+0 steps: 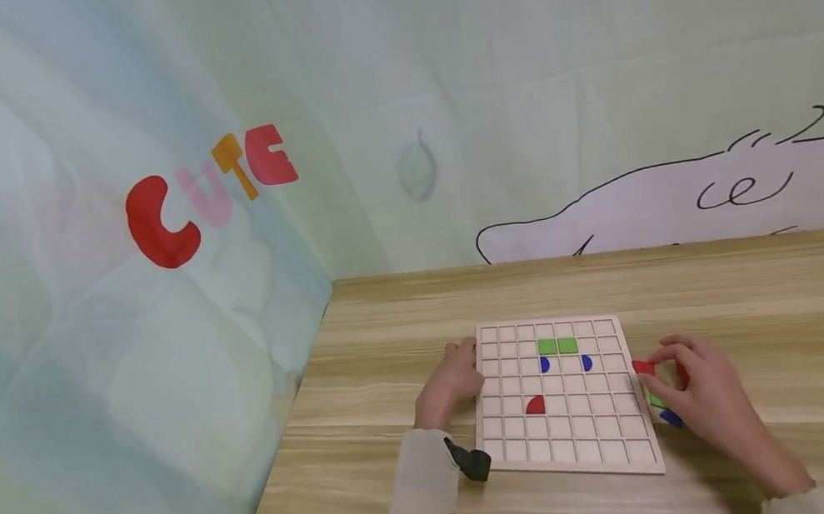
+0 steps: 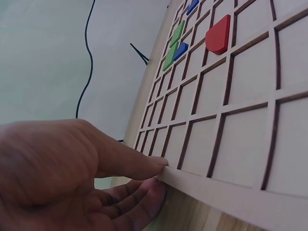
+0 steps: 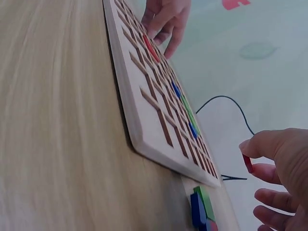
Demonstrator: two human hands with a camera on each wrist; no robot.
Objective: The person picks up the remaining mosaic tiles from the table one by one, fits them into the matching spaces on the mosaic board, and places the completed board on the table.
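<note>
A pale wooden grid board lies on the table. My left hand grips its left edge; in the left wrist view the thumb presses the rim and the other fingers curl below. My right hand, just off the board's right side, pinches a thin red piece between thumb and index finger. Below that hand lies a small group of pieces, among them a green block and a blue block, partly hidden in the head view.
On the board sit two green squares, two blue half-rounds and a red quarter-round. The wood-grain table meets a printed cloth backdrop at its back and left.
</note>
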